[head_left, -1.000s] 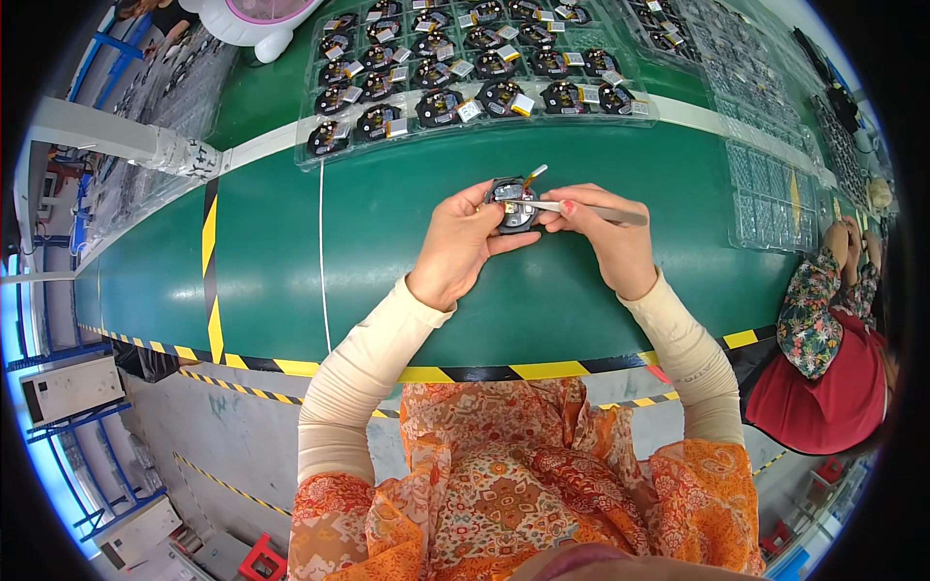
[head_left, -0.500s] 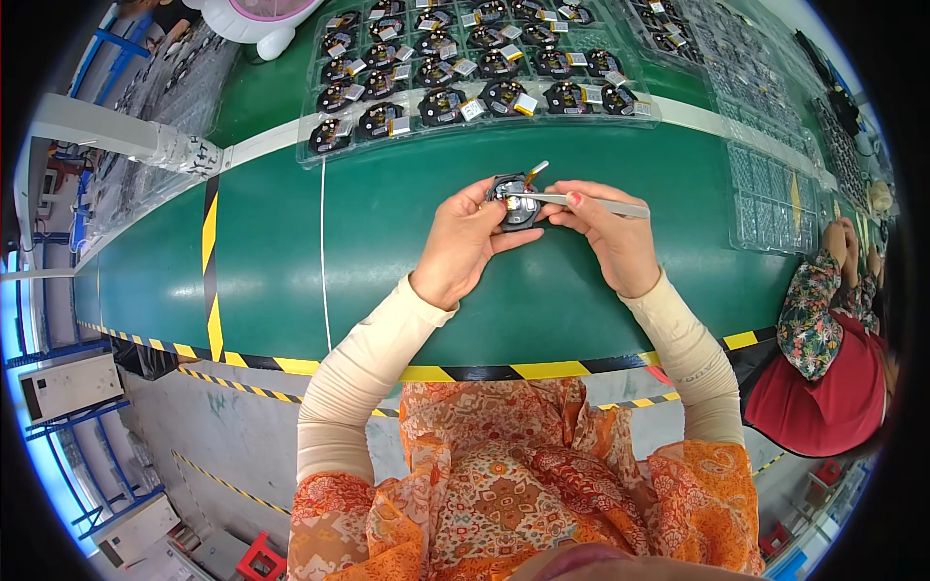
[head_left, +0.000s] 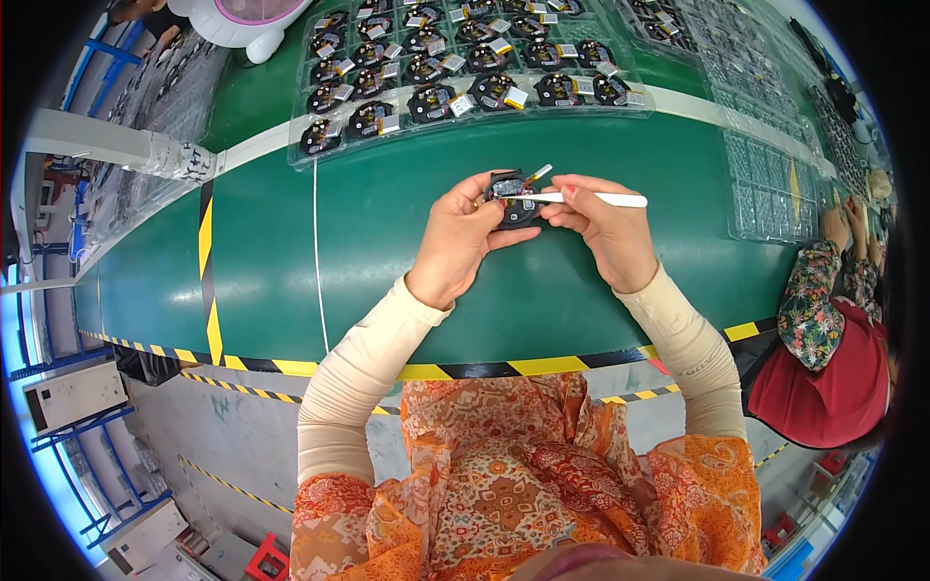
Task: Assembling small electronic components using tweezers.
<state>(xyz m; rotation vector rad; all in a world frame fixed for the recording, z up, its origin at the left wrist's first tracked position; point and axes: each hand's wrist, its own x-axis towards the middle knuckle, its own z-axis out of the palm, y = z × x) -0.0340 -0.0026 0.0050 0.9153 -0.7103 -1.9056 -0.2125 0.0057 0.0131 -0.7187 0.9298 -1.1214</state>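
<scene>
A round black electronic housing (head_left: 521, 215) with small parts and wires inside is gripped along its left and lower edges by my left hand (head_left: 463, 232). A small flat battery (head_left: 539, 174) sticks up from its upper right on a lead. My right hand (head_left: 612, 232) pinches metal tweezers (head_left: 605, 199), lying almost level. Their tip reaches over the middle of the housing, close to my left thumb; whether it grips anything is too small to tell. Both hands are just above the green work surface (head_left: 407, 329).
A clear plastic tray (head_left: 339, 150) of similar black housings with batteries lies ahead. Stacked clear trays (head_left: 770, 194) stand to the right, near a co-worker's flowered sleeve (head_left: 812, 300). A white post (head_left: 107, 140) rises at left. Striped tape (head_left: 484, 371) marks the near edge.
The tweezers have rolled and now look bright white, their tip still over the housing. The housing has tilted slightly in my left hand. The whole view has shifted a little.
</scene>
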